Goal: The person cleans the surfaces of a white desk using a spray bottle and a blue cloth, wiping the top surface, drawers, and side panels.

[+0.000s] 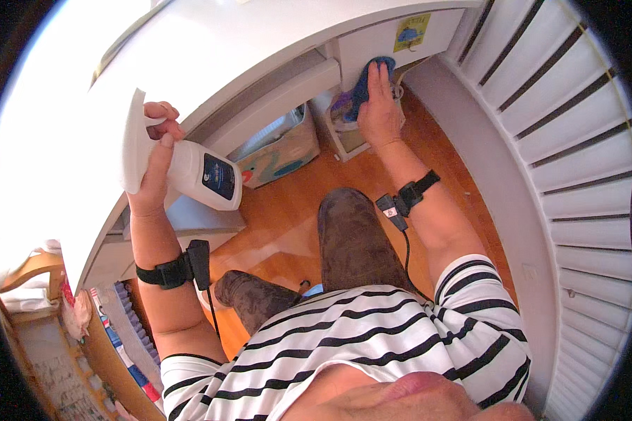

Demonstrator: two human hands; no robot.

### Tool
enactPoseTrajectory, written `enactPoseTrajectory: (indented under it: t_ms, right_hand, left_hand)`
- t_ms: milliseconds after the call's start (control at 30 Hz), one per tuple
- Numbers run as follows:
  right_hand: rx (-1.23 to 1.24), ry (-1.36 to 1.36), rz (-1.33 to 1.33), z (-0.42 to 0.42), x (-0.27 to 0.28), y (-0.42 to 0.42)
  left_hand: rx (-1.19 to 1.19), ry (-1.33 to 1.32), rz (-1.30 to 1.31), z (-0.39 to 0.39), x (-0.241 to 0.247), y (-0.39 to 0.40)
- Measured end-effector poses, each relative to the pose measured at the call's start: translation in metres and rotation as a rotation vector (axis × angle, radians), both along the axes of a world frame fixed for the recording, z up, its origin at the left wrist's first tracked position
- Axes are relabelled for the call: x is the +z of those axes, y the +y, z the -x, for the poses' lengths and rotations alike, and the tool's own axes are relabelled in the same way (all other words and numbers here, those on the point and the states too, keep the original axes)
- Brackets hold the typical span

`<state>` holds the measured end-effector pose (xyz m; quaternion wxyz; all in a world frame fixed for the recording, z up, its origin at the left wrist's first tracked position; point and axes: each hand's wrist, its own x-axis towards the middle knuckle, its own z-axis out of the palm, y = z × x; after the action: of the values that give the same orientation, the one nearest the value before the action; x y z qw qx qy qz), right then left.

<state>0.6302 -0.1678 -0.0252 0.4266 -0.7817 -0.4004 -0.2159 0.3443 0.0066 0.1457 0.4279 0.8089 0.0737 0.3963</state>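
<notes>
A white trigger spray bottle [187,168] with a dark label is in my left hand [155,171]. My fingers wrap its neck near the trigger, and the bottle is tilted with its base toward the right. The bottle is beside the curved-looking edge of a white desk [231,47]. Farther right, my right hand [380,118] presses a blue cloth [362,92] with extended fingers against the lower part of a white front panel [361,44] under the desktop. The hand covers part of the cloth.
A fabric storage bin [287,158] with a printed picture stands beneath the desk. Beside it is an open-sided box [347,142] holding items. A yellow sticker [412,32] is on the panel. White slats [569,158] line the right side. Wooden furniture [37,331] stands lower left.
</notes>
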Motion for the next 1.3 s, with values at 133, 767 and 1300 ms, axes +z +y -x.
enactPoseTrajectory:
  t_ms: [133, 767, 1300]
  right_hand:
    - [0.036, -0.178, -0.118, -0.001, 0.045, 0.017]
    - [-0.054, -0.021, -0.125, -0.127, 0.004, -0.035]
    - [-0.009, 0.087, -0.229, -0.124, 0.018, -0.034]
  left_hand:
    - [0.008, 0.012, 0.059, 0.001, 0.0, -0.002]
    - [0.088, 0.087, -0.017, 0.005, 0.0, -0.005]
    - [0.09, 0.123, 0.013, 0.008, 0.006, -0.001]
